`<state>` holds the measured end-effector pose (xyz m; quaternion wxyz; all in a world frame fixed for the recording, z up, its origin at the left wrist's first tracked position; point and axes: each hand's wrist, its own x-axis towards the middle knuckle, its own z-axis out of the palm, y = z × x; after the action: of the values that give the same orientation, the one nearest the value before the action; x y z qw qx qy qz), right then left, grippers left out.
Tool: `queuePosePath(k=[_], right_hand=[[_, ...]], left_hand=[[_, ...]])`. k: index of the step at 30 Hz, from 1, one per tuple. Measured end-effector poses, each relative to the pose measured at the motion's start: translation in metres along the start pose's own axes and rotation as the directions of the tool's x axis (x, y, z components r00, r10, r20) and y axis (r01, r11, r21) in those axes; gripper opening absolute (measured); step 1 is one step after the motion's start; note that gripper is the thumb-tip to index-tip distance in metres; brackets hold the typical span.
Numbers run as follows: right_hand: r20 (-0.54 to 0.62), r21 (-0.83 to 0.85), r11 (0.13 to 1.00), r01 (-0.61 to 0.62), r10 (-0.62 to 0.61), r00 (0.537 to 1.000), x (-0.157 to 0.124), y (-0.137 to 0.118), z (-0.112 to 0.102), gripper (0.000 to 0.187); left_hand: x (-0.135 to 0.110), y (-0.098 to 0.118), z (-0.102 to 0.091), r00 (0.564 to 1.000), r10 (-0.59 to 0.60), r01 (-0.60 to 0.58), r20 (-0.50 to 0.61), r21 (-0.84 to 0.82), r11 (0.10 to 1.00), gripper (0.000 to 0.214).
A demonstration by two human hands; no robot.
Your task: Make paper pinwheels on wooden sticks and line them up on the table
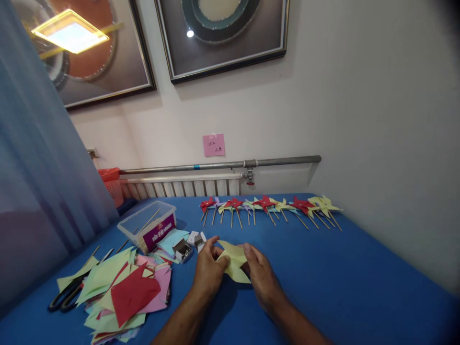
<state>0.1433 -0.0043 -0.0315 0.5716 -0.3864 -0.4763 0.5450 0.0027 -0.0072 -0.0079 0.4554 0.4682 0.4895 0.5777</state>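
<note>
Between my two hands is a pale yellow paper pinwheel (235, 262), its corners partly folded inward, held above the blue table. My left hand (209, 268) pinches its left side between thumb and fingers. On the opposite side, my right hand (261, 274) grips the paper's right edge, thumb on top. The fingers behind the paper are partly hidden. Just beyond my left hand stand small open boxes, one a grey box (182, 250) with shiny metal bits inside. No stick shows on the yellow paper.
Finished pinwheels on sticks, such as a red pinwheel (265, 203), lie in a row along the far edge. At left are a heap of cut coloured paper (134, 292), black-handled scissors (68, 293) and a clear plastic tub (149, 225) with sticks. A blue curtain (46, 158) hangs at far left.
</note>
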Motion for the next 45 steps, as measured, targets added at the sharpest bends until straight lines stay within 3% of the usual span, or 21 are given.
queuePosePath(k=[5, 13, 17, 23, 30, 37, 42, 45], right_hand=[[0.03, 0.075, 0.995, -0.066, 0.064, 0.998, -0.003, -0.007, 0.002, 0.07], [-0.022, -0.035, 0.997, -0.071, 0.07, 0.997, -0.002, -0.008, 0.004, 0.038], [-0.05, -0.083, 0.991, -0.109, 0.106, 0.993, 0.001, -0.004, 0.003, 0.033], [-0.087, -0.169, 0.984, -0.049, 0.034, 0.996, 0.001, -0.002, 0.004, 0.029], [-0.114, -0.166, 0.985, -0.057, 0.038, 0.993, 0.0, -0.004, 0.006, 0.024], [-0.122, -0.192, 0.98, -0.051, 0.028, 0.992, 0.0, -0.009, 0.002, 0.021], [-0.063, -0.213, 0.977, -0.022, 0.009, 0.998, 0.001, -0.007, 0.002, 0.019], [-0.04, -0.16, 0.987, -0.014, 0.008, 0.999, 0.002, -0.006, 0.003, 0.031]], left_hand=[[0.002, -0.001, -0.002, 1.0, 0.0, 0.0, 0.013, 0.027, 1.0, 0.065], [0.001, -0.002, -0.002, 1.0, 0.001, -0.002, 0.023, 0.025, 1.0, 0.057], [0.0, 0.0, 0.0, 1.0, 0.006, -0.006, 0.028, 0.012, 1.0, 0.057], [0.0, -0.004, 0.004, 0.998, -0.044, 0.045, 0.049, -0.01, 0.999, 0.052], [0.003, -0.007, 0.001, 0.98, -0.126, 0.147, 0.155, -0.129, 0.981, 0.045], [-0.002, 0.003, -0.002, 0.946, -0.155, 0.207, 0.284, -0.163, 0.965, 0.044], [-0.003, 0.006, -0.002, 0.947, -0.179, 0.231, 0.267, -0.179, 0.956, 0.042], [-0.001, 0.006, -0.001, 0.96, -0.195, 0.237, 0.2, -0.218, 0.947, 0.045]])
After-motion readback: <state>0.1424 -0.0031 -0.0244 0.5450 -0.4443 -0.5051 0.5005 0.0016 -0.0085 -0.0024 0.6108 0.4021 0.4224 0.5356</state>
